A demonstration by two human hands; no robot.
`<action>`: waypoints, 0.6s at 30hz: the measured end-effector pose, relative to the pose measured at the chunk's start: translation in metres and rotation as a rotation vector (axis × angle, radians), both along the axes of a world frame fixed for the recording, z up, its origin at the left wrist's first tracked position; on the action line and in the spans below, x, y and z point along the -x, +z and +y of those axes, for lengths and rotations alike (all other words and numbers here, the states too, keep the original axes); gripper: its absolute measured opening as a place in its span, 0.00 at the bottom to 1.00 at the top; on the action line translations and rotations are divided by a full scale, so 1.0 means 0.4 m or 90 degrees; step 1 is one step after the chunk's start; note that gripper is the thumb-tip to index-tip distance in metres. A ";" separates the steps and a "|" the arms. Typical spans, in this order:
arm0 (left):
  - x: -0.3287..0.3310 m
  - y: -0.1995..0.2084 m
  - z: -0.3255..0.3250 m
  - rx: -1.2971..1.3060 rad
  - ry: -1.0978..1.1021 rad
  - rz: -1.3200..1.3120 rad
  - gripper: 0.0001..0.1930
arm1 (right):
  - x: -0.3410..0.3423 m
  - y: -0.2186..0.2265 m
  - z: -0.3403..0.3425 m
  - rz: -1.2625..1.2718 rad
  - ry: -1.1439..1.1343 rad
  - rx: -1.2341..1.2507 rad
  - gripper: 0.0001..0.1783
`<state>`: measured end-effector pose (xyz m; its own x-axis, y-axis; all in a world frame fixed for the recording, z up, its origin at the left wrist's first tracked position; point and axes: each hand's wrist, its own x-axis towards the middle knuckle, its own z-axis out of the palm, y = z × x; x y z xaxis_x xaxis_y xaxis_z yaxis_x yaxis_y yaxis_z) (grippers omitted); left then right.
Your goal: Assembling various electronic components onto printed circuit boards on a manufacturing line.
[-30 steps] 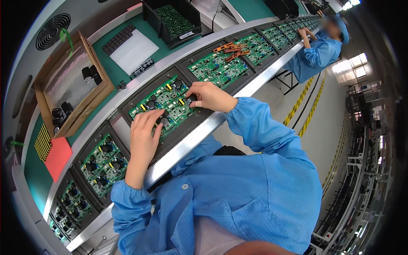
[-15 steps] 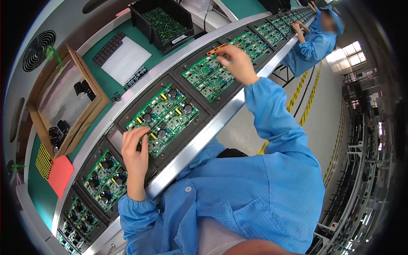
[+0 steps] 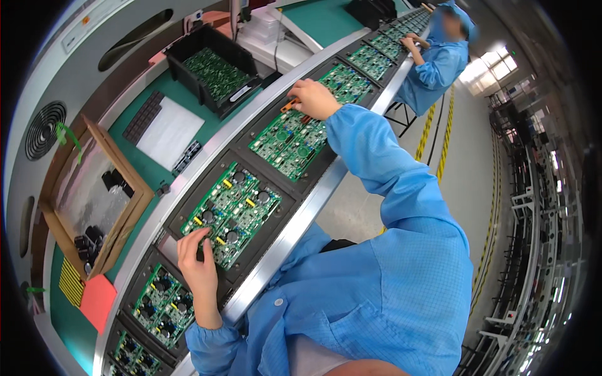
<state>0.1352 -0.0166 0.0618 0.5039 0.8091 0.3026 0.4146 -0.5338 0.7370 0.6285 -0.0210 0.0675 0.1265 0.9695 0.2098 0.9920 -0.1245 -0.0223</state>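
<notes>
My right hand (image 3: pixel 315 99) is closed on a small orange strip-shaped piece (image 3: pixel 290 105) at the far edge of a green circuit board (image 3: pixel 279 147). My fingers cover much of that piece. A dark reddish part shows under the hand, too small to name. My left hand (image 3: pixel 198 263) rests at the near left corner of another circuit board (image 3: pixel 241 203). Its thumb and fingers are apart, and nothing shows between them. Black round capacitors and yellow parts stand on this board, which lies in a black carrier tray (image 3: pixel 257 243).
Trays with boards continue along the metal-edged line (image 3: pixel 282 235). Beyond it are a black bin (image 3: pixel 216 75) of small green parts, a white sheet (image 3: pixel 169 131) and a cardboard box (image 3: pixel 135 203) with black capacitors. Another person (image 3: pixel 433 62) works farther along the line.
The view has shifted, so boards and bin sit lower and further left. My right hand has come down over the orange piece, which lay in view before. My left hand stays by its board.
</notes>
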 end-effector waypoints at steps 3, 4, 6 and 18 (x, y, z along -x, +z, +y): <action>-0.002 0.001 0.008 -0.004 -0.003 0.008 0.12 | -0.011 -0.019 0.003 -0.034 -0.016 0.024 0.15; -0.005 0.001 0.009 0.000 -0.003 0.015 0.12 | -0.013 -0.020 0.003 -0.035 -0.022 0.032 0.14; -0.009 0.001 0.009 0.013 -0.002 0.007 0.12 | -0.009 -0.022 0.000 -0.039 -0.034 0.031 0.12; -0.013 0.011 0.008 0.022 0.004 -0.013 0.11 | 0.001 0.006 -0.033 0.065 -0.039 -0.088 0.12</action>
